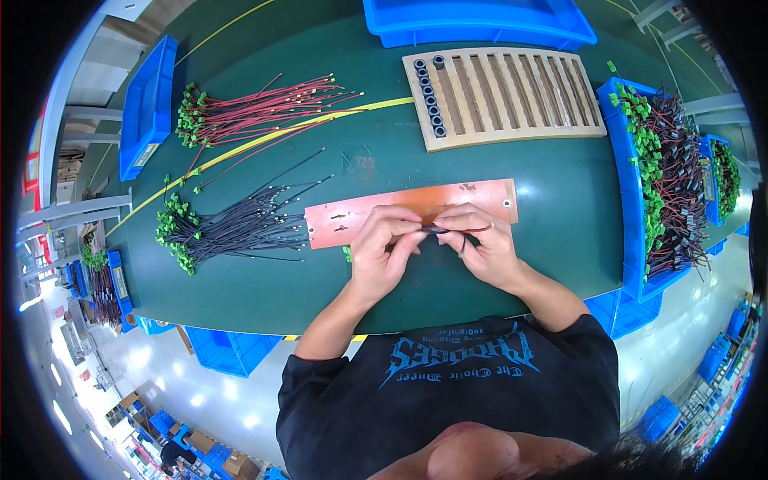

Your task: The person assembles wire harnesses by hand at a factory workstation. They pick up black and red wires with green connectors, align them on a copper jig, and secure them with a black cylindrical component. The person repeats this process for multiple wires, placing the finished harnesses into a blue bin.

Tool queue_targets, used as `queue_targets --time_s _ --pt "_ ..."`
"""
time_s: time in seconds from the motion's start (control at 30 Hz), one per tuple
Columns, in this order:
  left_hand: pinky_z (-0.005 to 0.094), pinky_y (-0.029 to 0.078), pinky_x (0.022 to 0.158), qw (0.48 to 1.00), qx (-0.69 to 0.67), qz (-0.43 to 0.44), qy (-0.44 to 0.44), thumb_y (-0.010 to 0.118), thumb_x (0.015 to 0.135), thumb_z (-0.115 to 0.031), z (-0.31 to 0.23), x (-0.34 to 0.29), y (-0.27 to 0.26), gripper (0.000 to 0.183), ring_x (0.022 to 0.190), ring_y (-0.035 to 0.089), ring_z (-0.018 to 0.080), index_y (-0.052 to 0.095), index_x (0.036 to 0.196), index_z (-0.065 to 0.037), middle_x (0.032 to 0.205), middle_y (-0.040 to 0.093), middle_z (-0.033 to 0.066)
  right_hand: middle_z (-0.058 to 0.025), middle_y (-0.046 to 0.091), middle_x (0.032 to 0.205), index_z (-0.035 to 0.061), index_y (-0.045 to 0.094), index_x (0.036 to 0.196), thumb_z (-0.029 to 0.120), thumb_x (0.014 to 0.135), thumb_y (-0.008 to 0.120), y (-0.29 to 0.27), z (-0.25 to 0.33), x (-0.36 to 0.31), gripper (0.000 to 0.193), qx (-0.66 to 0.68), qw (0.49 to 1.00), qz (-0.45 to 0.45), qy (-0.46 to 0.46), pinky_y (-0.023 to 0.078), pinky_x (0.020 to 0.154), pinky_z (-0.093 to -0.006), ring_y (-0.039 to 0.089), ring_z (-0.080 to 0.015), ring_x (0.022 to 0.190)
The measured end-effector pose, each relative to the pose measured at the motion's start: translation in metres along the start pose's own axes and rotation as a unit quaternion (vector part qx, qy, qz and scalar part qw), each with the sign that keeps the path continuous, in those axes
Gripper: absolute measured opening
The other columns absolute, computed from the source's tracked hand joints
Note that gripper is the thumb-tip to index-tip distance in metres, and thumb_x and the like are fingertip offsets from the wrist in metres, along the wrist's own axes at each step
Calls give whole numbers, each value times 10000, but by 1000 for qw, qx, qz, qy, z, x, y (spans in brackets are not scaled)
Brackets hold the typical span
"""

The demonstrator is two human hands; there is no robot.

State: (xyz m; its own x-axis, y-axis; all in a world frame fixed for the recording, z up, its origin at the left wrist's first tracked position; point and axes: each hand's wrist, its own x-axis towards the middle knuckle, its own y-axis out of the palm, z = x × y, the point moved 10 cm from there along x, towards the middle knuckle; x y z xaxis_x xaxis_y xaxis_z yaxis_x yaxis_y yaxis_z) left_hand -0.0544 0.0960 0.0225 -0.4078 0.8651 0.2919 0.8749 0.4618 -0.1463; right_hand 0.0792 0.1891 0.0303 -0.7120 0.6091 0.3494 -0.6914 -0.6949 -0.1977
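My left hand [382, 246] and my right hand [482, 246] meet over an orange-brown board [472, 192], both closed in a pinch. Between the fingertips runs a thin dark wire [432, 230]; a short red length shows by my right fingers. The ends of what I hold are mostly hidden by the fingers. A green connector [347, 254] peeks out beside my left hand. Left of the board lies a bundle of black wires [256, 216] with green connectors [176, 232] at one end. Behind it rests a bundle of red wires [264, 112], also with green connectors.
A wooden slotted rack [512, 136] holds several dark round parts [432, 100] along its left side. Blue bins stand at the back [480, 32] and back left [152, 112]. A blue bin [632, 200] at right is heaped with wired green connectors [648, 152]. Yellow tape [240, 152] crosses the green table.
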Motion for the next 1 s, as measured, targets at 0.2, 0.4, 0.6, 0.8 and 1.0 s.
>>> queue_targets --time_s 0.2,0.4,0.6,0.8,1.0 --pt "240 578 681 998 30 53 20 765 862 95 3 1 6 317 830 670 133 669 1159 39 1072 661 112 -140 700 1099 -22 679 1116 -39 941 686 -1 6 7 176 2 998 18 -52 601 755 -305 718 -213 923" --pt "221 563 684 999 6 21 -37 771 859 93 8 -4 0 269 836 672 117 665 1103 48 1046 679 124 -146 621 1127 -38 626 1067 -26 1005 616 -12 -31 -1 64 261 952 -84 137 611 699 -286 700 -188 910" --pt "231 544 565 996 74 -14 51 803 828 76 -5 -4 -4 262 753 691 115 683 1058 39 1003 716 148 -137 626 1097 -42 626 1044 -11 999 632 -11 -42 0 55 233 951 -52 195 611 680 -278 692 -174 894" --pt "229 574 565 991 97 -2 96 819 815 75 -20 -4 2 240 742 718 136 668 1002 73 954 739 161 -116 634 1073 -26 618 1016 6 1004 616 -9 -48 -5 35 169 963 -5 209 585 653 -268 672 -154 852" --pt "214 564 583 991 99 -7 85 813 808 87 -21 -6 -4 234 756 721 123 686 1004 66 942 751 162 -114 649 935 47 549 966 91 1070 507 -86 -45 12 120 269 932 -205 129 582 623 -326 657 -204 775"
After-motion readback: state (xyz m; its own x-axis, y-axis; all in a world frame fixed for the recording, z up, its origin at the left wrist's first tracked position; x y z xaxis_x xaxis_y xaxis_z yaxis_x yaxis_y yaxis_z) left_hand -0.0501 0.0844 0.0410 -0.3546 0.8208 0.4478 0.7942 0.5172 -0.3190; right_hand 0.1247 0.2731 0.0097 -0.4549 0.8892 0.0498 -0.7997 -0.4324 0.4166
